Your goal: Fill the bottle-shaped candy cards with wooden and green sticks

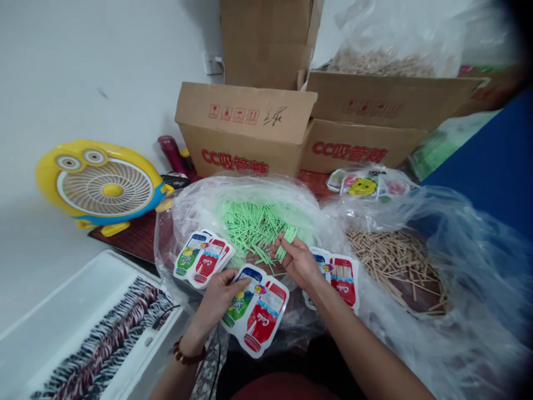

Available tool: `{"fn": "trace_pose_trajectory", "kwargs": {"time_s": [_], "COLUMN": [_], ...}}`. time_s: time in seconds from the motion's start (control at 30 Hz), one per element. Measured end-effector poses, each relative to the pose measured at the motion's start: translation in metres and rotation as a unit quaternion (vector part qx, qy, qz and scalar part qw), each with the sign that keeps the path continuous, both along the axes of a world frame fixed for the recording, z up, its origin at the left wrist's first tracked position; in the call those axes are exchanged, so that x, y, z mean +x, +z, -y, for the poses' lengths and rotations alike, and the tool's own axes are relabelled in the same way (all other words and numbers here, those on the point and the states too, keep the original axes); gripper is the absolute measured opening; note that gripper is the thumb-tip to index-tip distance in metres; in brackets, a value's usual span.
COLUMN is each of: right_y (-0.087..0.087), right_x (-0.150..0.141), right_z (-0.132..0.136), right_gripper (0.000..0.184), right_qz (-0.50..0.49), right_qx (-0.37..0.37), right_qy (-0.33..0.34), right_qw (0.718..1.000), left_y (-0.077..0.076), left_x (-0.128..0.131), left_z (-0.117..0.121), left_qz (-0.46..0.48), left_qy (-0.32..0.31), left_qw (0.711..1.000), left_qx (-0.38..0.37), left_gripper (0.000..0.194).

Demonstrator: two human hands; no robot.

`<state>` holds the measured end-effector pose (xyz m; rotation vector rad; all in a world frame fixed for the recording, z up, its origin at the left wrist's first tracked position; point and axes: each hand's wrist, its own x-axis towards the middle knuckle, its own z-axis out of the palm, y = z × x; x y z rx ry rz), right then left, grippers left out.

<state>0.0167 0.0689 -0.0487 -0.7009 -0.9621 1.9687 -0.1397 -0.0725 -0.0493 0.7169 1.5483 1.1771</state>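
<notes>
My left hand (221, 295) grips a can-shaped plastic pouch (263, 318) by its upper left edge, thumb on the front. The pouch shows a green drink can and a red Cola can side by side. My right hand (300, 260) is closed around a small bundle of thin green sticks (285, 248). Just beyond it lies a loose pile of green sticks (250, 221) in an opened clear plastic bag (195, 203). Similar pouches (205, 261) are stacked left of the pile. Another pouch (345, 280), with tan sticks visible in its window, lies partly behind my right forearm.
Tan sticks (395, 266) spread in a second plastic bag on the right. Cardboard boxes (245, 130) stand at the back. A yellow cartoon fan (111, 190) and a dark red bottle (171, 154) are at the left. A white foam box (120, 266) holds rows of striped packets.
</notes>
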Motion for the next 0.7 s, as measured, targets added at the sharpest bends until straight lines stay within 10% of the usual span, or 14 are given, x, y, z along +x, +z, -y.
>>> {"fn": "trace_pose_trajectory", "kwargs": {"time_s": [0.13, 0.3, 0.37, 0.43, 0.7], "right_y": [-0.010, -0.009, -0.008, -0.009, -0.007], "right_x": [0.010, 0.023, 0.025, 0.026, 0.006], "right_z": [0.002, 0.008, 0.008, 0.005, 0.002], "right_gripper": [0.008, 0.024, 0.025, 0.027, 0.020], "right_qz": [0.255, 0.501, 0.528, 0.536, 0.586], "right_qx": [0.265, 0.571, 0.604, 0.608, 0.481], "right_qy": [0.062, 0.225, 0.256, 0.256, 0.183], "right_qw": [0.928, 0.610, 0.540, 0.526, 0.625], "left_y": [-0.004, -0.002, 0.001, 0.003, 0.003], "left_x": [-0.007, -0.018, -0.018, -0.016, -0.012], "left_z": [0.015, 0.023, 0.023, 0.023, 0.026], "left_qz": [-0.014, 0.008, 0.013, 0.021, 0.039], "left_qy": [-0.001, -0.010, 0.001, 0.015, 0.022], "left_qw": [1.000, 1.000, 1.000, 1.000, 0.999], "left_qx": [-0.018, -0.025, -0.015, -0.014, -0.021], "left_gripper": [0.026, 0.025, 0.024, 0.024, 0.025]}}
